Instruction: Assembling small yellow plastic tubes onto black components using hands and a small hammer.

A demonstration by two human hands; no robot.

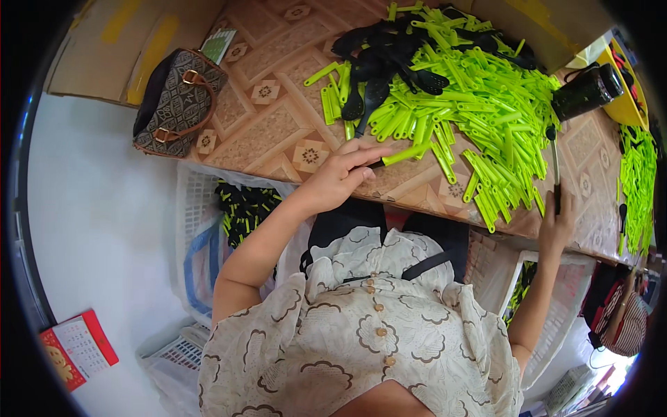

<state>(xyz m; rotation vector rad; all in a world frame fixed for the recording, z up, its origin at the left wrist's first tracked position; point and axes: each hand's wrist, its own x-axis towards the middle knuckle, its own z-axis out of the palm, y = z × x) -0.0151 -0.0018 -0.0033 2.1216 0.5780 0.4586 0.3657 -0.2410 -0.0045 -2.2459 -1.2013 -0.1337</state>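
My left hand (342, 175) is closed near the front edge of the table, its fingers around the black end of a utensil handle with a lime-green sleeve (406, 154). Just beyond my fingers, a black slotted spoon (375, 94) lies at the edge of a heap of black utensil heads (389, 52). My right hand (558, 221) grips a tool with a black handle, a thin metal shaft (556, 163) and a dark tip, held upright at the table's right side. Between the hands spreads a large pile of lime-green handle sleeves (479, 118).
A patterned handbag (179, 104) stands at the table's left. Behind the tool is a black cylindrical container (587, 92), beside a yellow basket (629, 94). Cardboard boxes (139, 48) border the back. Below the table are white crates (198, 208) with green-and-black pieces.
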